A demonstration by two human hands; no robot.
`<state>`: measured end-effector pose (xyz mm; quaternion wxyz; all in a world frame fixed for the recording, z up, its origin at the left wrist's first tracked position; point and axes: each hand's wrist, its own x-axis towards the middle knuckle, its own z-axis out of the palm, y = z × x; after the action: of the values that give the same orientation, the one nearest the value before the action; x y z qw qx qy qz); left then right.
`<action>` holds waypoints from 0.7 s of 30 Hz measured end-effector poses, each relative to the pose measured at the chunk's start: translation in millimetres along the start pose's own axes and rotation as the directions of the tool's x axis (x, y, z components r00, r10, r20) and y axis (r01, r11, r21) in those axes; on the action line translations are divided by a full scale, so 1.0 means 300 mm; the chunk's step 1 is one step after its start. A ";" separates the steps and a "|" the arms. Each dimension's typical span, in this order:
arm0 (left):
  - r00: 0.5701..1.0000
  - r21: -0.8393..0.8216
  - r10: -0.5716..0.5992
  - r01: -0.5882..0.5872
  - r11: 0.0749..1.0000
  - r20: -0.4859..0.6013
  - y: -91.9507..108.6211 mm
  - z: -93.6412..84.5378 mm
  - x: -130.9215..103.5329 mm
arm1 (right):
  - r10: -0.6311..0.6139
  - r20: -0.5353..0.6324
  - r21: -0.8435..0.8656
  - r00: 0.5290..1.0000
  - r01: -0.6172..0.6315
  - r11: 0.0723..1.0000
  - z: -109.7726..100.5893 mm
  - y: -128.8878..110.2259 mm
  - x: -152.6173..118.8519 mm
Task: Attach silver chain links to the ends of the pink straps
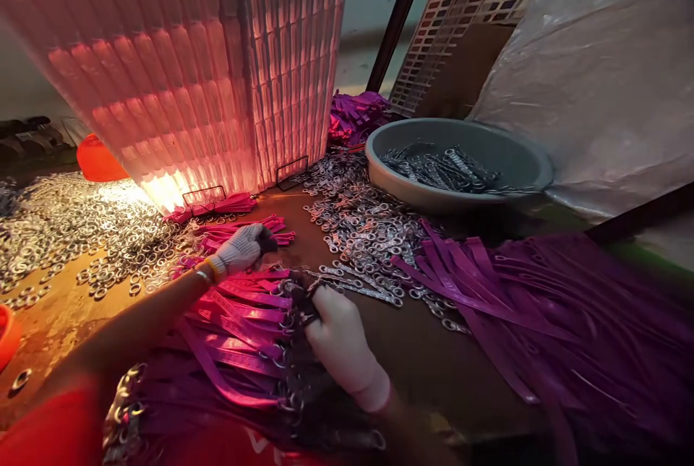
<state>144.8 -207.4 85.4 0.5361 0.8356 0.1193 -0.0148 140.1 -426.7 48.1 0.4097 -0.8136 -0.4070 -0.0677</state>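
Note:
My left hand, in a white knitted glove with dark fingertips, is closed just above a row of magenta straps with metal rings at their ends; what it holds is hidden. To its right, my right hand, also gloved, has its fingers curled at the ring ends of the straps, by some thin metal chain pieces. Its dark fingertips are pressed together, and the small thing between them is too dark to make out.
A grey basin with metal chains stands at the back right. Loose purple straps lie on the right, metal rings on the left. Ribbed translucent panels stand behind my hands. An orange container is at the back left.

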 end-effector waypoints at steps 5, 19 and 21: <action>0.996 -0.219 -0.063 0.074 0.973 0.055 0.013 -0.009 -0.258 | 0.006 0.166 -0.185 0.986 0.025 0.982 0.011 -0.051 0.074; 0.992 0.075 0.123 -0.125 0.989 0.039 -0.029 0.059 -0.390 | -0.137 0.321 -0.515 0.937 0.294 0.805 0.022 -0.148 0.015; 0.975 0.260 0.214 -0.222 0.940 0.058 -0.067 0.062 -0.384 | -0.088 0.333 -0.516 0.939 0.259 0.816 0.037 -0.143 0.011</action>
<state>30.6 -237.1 77.1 0.4194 0.9075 0.0151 0.0167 109.1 -402.5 68.5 0.0842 -0.8566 -0.4994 -0.0983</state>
